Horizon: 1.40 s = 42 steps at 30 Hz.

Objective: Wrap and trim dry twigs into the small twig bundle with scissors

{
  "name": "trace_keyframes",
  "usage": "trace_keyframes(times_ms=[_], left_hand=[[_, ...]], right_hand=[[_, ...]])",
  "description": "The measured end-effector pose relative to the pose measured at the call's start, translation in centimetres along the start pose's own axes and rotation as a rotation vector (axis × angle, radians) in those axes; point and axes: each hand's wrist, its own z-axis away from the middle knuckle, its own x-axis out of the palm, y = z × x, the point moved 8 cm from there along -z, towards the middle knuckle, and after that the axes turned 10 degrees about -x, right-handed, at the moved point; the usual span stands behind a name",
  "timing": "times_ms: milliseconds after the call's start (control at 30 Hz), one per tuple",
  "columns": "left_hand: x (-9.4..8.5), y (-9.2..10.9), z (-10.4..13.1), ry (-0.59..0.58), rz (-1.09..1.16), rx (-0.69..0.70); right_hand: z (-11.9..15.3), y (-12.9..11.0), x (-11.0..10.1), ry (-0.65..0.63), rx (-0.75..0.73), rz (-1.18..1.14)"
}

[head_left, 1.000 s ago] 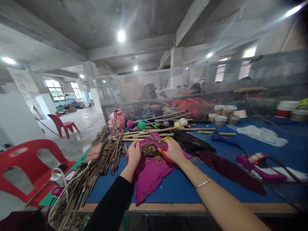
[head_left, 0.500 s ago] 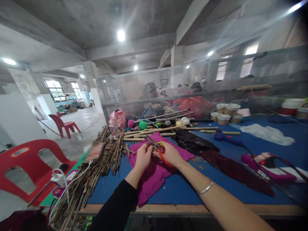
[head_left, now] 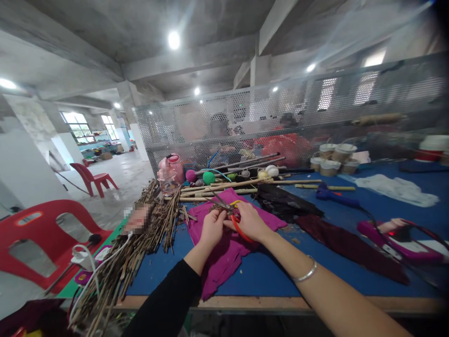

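My right hand (head_left: 250, 223) is closed around scissors (head_left: 240, 229) with red and yellow handles. Their blades point up and to the left, slightly apart, over a small brown, twiggy piece (head_left: 218, 208). The fingers of my left hand (head_left: 212, 229) pinch that piece just below the blades; its exact kind is too small to make out. The fingertips of both hands nearly meet. Beneath them a magenta cloth (head_left: 219, 274) lies spread on the blue tabletop (head_left: 270, 276).
Thin brown sticks (head_left: 140, 243) are heaped at the left. Yarn balls (head_left: 209, 178), a pink jug (head_left: 171, 171) and long rods line the back, before a perforated metal screen (head_left: 189, 126). Rightward lie dark cloths (head_left: 347, 250), a blue-handled corded tool (head_left: 336, 200) and small buckets (head_left: 329, 167).
The view has shifted slightly. My left fingers have turned a little, and more of the brown piece shows by the blades. Both hands keep their holds over the magenta cloth.
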Motion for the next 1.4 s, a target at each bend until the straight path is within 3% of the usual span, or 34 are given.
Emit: trace_keyframes(times_ms=[367, 533, 700, 900, 1033, 1200, 1400], left_hand=[[0.2, -0.2, 0.0, -0.022, 0.075, -0.03], [-0.5, -0.6, -0.2, 0.044, -0.136, 0.012], [-0.8, 1.3, 0.4, 0.135, -0.406, 0.118], [0.3, 4.4, 0.7, 0.091, -0.651, 0.313], [0.0, 3.9, 0.5, 0.133, -0.652, 0.343], [-0.8, 2.9, 0.8, 0.1, -0.576, 0.251], [-1.0, 3.1, 1.4, 0.048, -0.503, 0.202]], right_hand=[[0.1, -0.2, -0.2, -0.068, 0.019, -0.023], [0.1, -0.3, -0.2, -0.09, -0.001, 0.0], [0.1, -0.4, -0.4, -0.083, -0.009, -0.002], [0.0, 0.0, -1.1, -0.06, -0.005, -0.029], [-0.1, 0.3, -1.0, -0.08, 0.003, -0.014], [-0.1, -0.1, -0.4, -0.11, -0.011, -0.006], [-0.1, -0.7, -0.3, -0.087, -0.033, -0.03]])
